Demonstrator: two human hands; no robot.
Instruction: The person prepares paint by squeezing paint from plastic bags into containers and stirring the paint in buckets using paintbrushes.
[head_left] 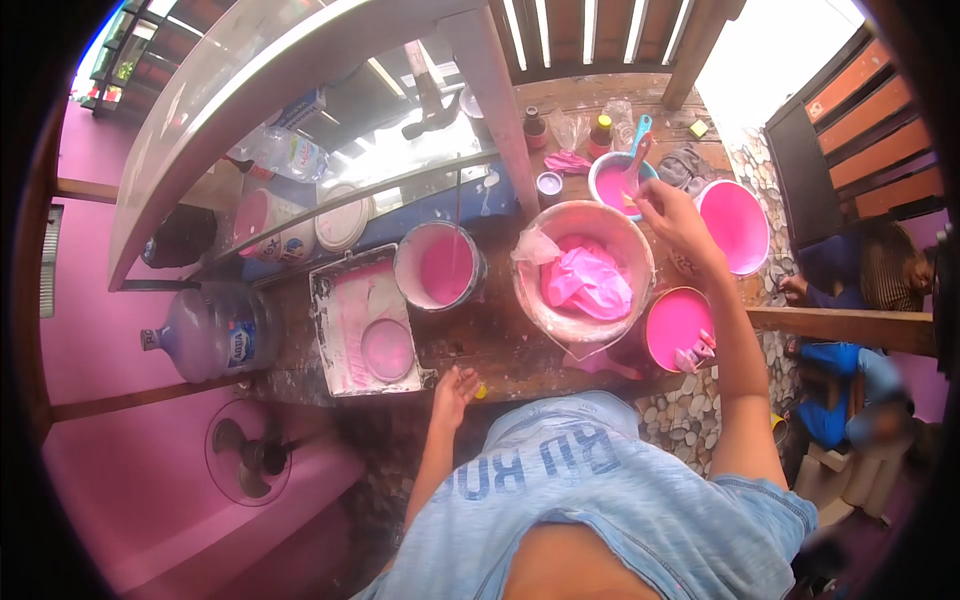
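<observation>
My right hand (667, 212) is closed at the right edge of a small light-blue bowl (608, 192) of pink paint, beside a pink-smeared scoop (636, 165); its fingertips are too small to show a clear grip. A blue handle (641, 130) rises behind the bowl. My left hand (457, 393) is at the table's front edge, fingers apart and holding nothing, right of the paint tray (335, 350). Between the hands stands a large white bucket (528, 305) with a crumpled pink plastic bag (588, 283) inside. Left of it is a pail (446, 264) of pink paint.
A pink-coated bucket (735, 228) and a can of pink paint (680, 322) stand at the right. A large water bottle (215, 335) lies left. Behind is a glass case with a hammer (430, 100) on it. People (880, 270) sit beyond the right side.
</observation>
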